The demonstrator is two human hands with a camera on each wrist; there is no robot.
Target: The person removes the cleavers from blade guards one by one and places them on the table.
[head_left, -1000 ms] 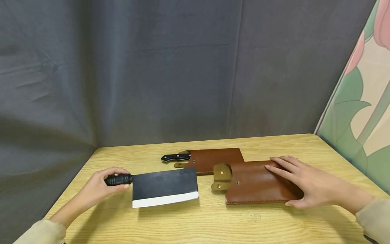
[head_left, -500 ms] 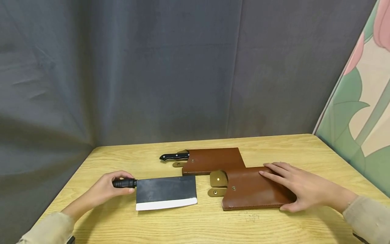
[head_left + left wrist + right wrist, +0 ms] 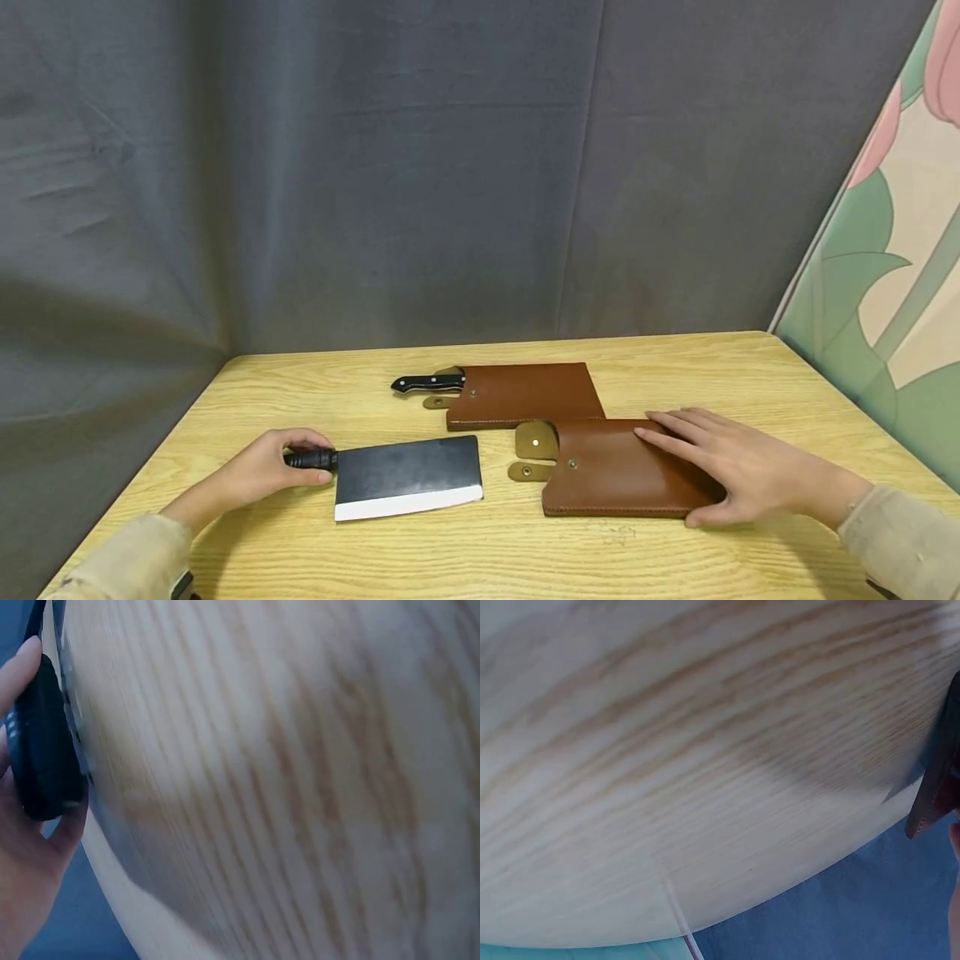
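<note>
Head view high, facing forward-down; wrist views close, sharing the table (image 3: pixel 525 550)

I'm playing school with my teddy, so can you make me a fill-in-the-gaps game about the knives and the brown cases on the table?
1. The left hand grips the cleaver by its black ____.
2. The right hand lies flat on the near brown ____.
3. The far sheath has a knife in it; only its ____ handle sticks out.
4. Everything lies on a ____ table.

Missing words: handle; sheath; black; wooden
</note>
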